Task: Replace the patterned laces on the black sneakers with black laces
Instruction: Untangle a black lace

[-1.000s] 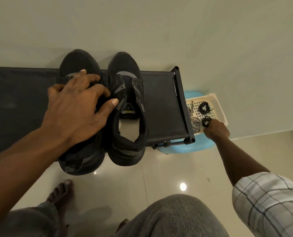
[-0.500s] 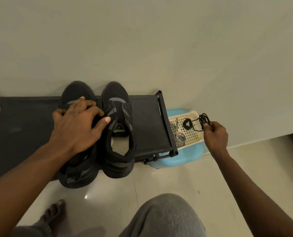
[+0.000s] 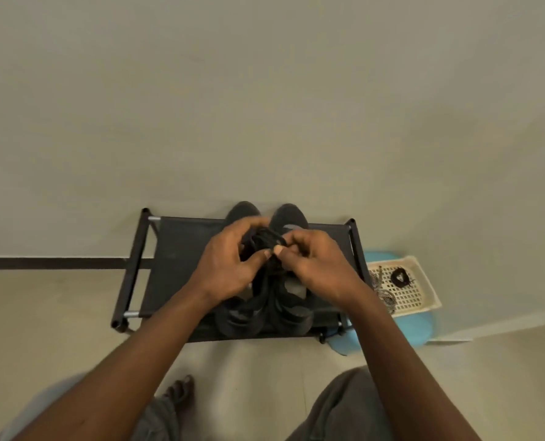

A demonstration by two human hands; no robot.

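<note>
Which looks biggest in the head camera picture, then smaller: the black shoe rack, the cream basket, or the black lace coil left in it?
1. black shoe rack
2. cream basket
3. black lace coil

Both bare forearms reached forward and converged at the middle of the view. The left hand (image 3: 225,264) was curled with its fingers arched over the top and its thumb pointing toward the right hand (image 3: 314,262), which pinched thumb against forefinger. The two thumbs nearly touched, and both hands gripped a bundle of black lace (image 3: 265,238) between them.
</note>
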